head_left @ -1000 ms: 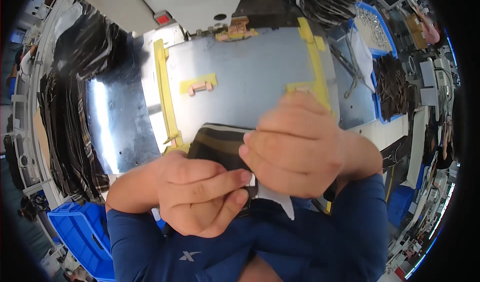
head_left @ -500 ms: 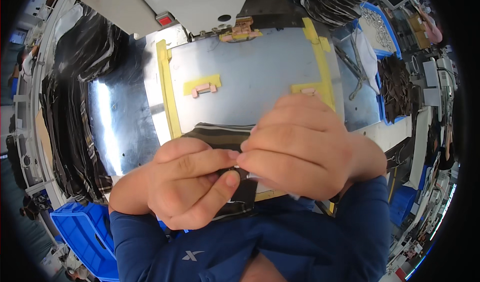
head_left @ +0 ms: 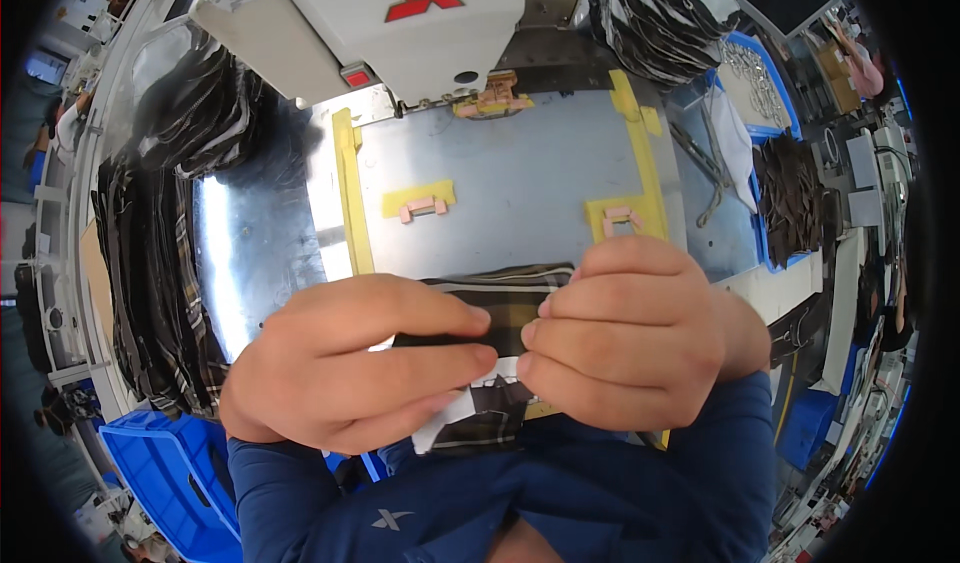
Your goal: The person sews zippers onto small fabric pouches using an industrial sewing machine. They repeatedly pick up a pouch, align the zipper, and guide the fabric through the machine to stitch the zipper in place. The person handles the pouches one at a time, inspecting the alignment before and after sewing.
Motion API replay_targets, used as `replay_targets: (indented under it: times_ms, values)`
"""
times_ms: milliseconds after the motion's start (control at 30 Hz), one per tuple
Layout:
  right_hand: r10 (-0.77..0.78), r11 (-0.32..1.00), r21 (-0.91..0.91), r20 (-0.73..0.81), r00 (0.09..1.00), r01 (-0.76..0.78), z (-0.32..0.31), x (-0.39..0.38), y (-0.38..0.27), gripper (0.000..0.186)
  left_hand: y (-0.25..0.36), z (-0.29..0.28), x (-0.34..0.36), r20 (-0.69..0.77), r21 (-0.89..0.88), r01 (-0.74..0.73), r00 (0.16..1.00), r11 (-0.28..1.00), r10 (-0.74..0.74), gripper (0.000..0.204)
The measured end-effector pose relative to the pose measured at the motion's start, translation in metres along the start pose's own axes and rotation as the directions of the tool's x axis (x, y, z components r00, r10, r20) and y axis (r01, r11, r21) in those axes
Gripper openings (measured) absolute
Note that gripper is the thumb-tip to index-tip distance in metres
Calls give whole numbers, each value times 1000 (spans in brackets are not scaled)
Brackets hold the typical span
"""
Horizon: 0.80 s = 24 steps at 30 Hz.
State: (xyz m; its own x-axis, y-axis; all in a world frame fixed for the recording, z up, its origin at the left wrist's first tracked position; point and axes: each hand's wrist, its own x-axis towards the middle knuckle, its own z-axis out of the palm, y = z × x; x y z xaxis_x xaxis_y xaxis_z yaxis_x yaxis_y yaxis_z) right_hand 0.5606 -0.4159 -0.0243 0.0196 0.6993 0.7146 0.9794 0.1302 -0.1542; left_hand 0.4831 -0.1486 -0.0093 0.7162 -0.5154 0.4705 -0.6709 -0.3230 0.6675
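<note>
A small piece of brown and black plaid fabric (head_left: 498, 303) lies between my hands at the near edge of the work plate. My left hand (head_left: 370, 355) is closed on its left side, thumb and fingertips together at the middle of the cloth. My right hand (head_left: 635, 335) has its fingers curled and pinches the right side, close to the left fingertips. A white strip (head_left: 445, 421) shows below the left fingers, against a lower fold of the plaid. The undersides of both grips are hidden.
Ahead stands a white sewing machine (head_left: 400, 38) over a metal plate (head_left: 500, 163) with yellow tape and pink blocks. Dark fabric stacks (head_left: 150, 283) line the left. A blue bin (head_left: 165, 473) sits lower left; a blue tray (head_left: 765, 73) of metal pieces stands right.
My fingertips have moved slightly apart and the left hand has flattened over the cloth. More of the plaid and the white strip now shows. The view has shifted, showing more of the machine.
</note>
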Motion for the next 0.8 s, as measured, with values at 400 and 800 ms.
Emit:
replay_targets:
  times_ms: [400,800]
  values:
    - [-2,1000,-1,-16,1000,2,3,1,1,10,0,8,-1,-75,378,-222,960,899,269,21]
    - [5,999,48,-80,997,-2,5,2,2,14,-16,23,-3,-144,214,-295,933,931,328,11]
